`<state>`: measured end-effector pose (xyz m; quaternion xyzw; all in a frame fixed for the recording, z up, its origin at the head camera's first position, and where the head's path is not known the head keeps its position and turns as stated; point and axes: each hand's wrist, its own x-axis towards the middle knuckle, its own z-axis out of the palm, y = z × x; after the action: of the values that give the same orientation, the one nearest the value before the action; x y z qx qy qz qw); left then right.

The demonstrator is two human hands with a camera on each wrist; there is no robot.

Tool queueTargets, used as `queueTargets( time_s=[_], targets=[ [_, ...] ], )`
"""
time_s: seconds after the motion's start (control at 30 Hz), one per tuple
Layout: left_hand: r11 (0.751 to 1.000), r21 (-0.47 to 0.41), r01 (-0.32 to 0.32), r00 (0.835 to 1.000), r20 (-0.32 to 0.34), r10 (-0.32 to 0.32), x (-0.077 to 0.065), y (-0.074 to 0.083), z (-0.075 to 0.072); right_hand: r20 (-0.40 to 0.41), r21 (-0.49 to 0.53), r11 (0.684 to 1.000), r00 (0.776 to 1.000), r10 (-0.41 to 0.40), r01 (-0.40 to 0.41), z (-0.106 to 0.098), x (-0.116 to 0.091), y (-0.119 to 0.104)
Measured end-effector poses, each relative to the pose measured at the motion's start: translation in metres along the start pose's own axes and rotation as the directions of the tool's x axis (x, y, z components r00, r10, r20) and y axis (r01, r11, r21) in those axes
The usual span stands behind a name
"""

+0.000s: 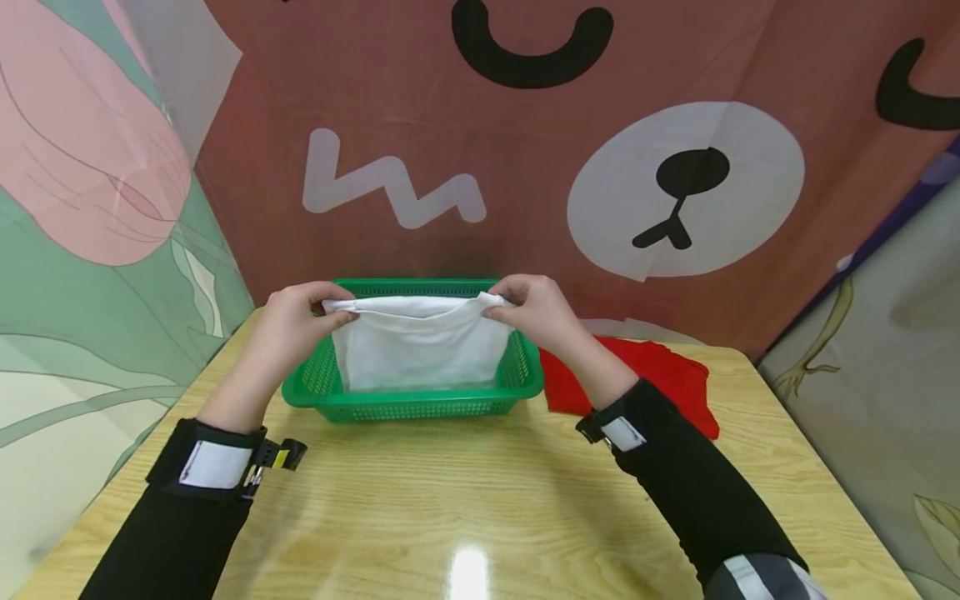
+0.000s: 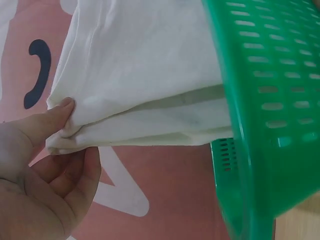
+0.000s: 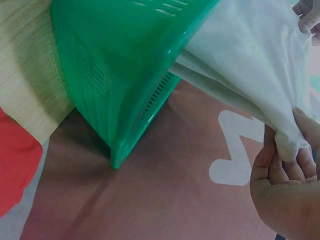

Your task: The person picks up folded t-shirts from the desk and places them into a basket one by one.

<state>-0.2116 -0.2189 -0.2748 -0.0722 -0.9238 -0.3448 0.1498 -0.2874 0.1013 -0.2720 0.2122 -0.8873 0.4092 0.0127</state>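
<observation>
A folded white cloth (image 1: 420,354) hangs between both hands, its lower part down inside a green plastic basket (image 1: 420,410). My left hand (image 1: 300,321) pinches the cloth's upper left corner between thumb and fingers; the left wrist view shows the layered folds of the white cloth (image 2: 145,55) at that corner. At the upper right corner my right hand (image 1: 536,310) pinches the cloth, with a bunched bit poking out of the fingers in the right wrist view. Whether the cloth's lower edge touches the basket floor, I cannot tell.
A red cloth (image 1: 660,375) lies flat on the wooden table (image 1: 420,500), right of the basket and partly behind the right forearm. Close behind the basket hangs a printed fabric backdrop (image 1: 375,75) with a bear face.
</observation>
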Motion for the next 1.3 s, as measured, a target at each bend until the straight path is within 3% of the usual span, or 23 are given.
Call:
queueTargets(
  time_s=[0.3,0.73,1.0,1.3],
  targets=[
    [1.0,0.017,0.02,0.998,0.061,-0.021,0.02,-0.004,0.001,0.03,0.011,1.0,0.999,0.019,-0.02,0.001,0.018,0.007],
    [0.989,0.146,0.002,0.984,0.174,-0.028,0.056,-0.008,0.005,0.02,-0.041,0.998,0.999,0.048,-0.047,0.006,0.039,0.012],
    [0.986,0.163,0.04,0.968,0.24,-0.079,0.074,-0.021,0.012,0.051,-0.081,0.995,0.997,0.066,-0.061,0.015,0.055,0.017],
    [0.973,0.231,0.012,0.941,0.327,-0.089,0.093,-0.034,0.012,0.093,-0.134,0.988,0.991,0.096,-0.083,0.021,0.072,0.02]
  ],
)
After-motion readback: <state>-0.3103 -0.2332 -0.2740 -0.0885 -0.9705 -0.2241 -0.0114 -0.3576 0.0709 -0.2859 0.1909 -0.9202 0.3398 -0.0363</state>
